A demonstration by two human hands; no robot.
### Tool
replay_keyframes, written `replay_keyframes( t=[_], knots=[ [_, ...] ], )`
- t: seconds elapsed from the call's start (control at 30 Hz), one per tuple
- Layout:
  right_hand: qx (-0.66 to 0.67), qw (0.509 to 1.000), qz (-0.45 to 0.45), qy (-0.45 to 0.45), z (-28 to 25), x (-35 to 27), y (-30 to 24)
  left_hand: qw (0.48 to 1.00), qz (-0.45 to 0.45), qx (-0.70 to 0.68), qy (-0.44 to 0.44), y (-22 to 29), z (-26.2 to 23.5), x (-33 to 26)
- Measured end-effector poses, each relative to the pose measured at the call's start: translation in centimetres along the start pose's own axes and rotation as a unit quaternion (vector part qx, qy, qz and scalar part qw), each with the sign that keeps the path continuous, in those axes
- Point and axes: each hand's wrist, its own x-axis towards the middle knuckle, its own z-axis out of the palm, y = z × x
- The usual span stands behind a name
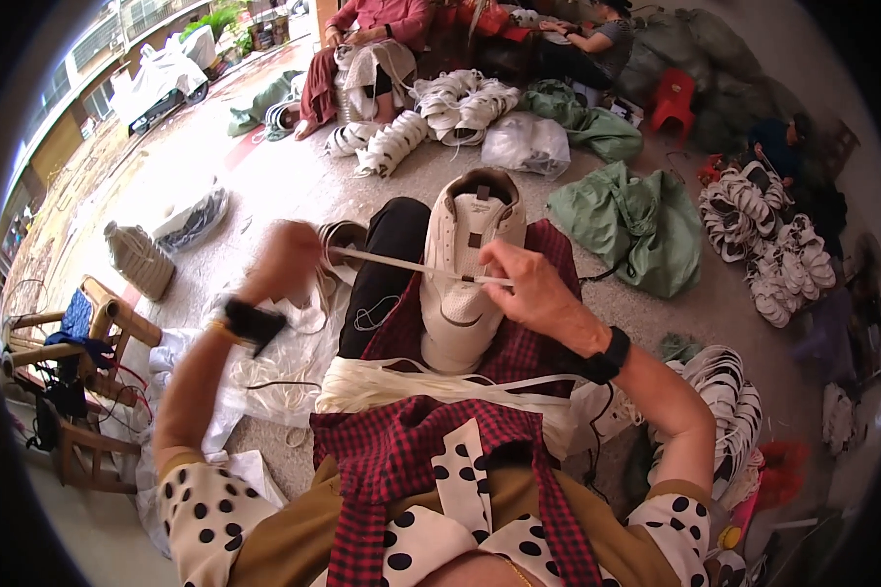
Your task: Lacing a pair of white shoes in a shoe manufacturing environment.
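Observation:
A cream-white sneaker (463,315) rests on my lap with its toe toward me and its dark-lined opening facing away. A flat white shoelace (392,260) stretches tight across the top of it. To the left of the shoe, my left hand (289,258) is closed on one end of the lace, its fingers somewhat blurred. My right hand (538,290) pinches the lace near its other end, at the right side of the shoe. A bundle of loose white laces (431,389) lies across my lap over the red checked apron (387,445).
More shoes (341,238) and clear plastic lie at my left, beside a bamboo stool (117,313). A green sack (628,227) sits at front right. Piles of shoes (791,264) stand farther right. Other people (382,24) sit at the back near a red chair (672,101).

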Motion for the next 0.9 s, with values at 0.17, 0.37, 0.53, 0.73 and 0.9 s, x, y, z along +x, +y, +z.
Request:
replay_keyframes(
  t=[0.17,0.37,0.53,0.73,0.9],
  knots=[
    [0.021,0.999,0.027,0.009,-0.1,-0.3,1.1,0.842,0.064,0.475,0.246,-19.4,-28.5,-9.8],
    [0.006,1.000,0.003,0.003,-0.2,-0.7,1.4,0.756,0.177,0.528,0.343,-22.7,-34.3,-8.1],
    [-0.042,0.999,0.028,-0.019,-0.6,-1.4,1.2,0.973,0.145,0.087,0.160,-5.5,-4.5,0.8],
    [-0.096,0.994,-0.034,0.034,-0.2,-2.0,1.7,0.980,0.199,-0.005,-0.020,11.0,10.4,0.8],
    [-0.156,0.984,-0.075,0.039,-0.1,-2.4,2.4,0.918,0.349,0.170,-0.081,9.9,8.1,1.6]
  ],
)
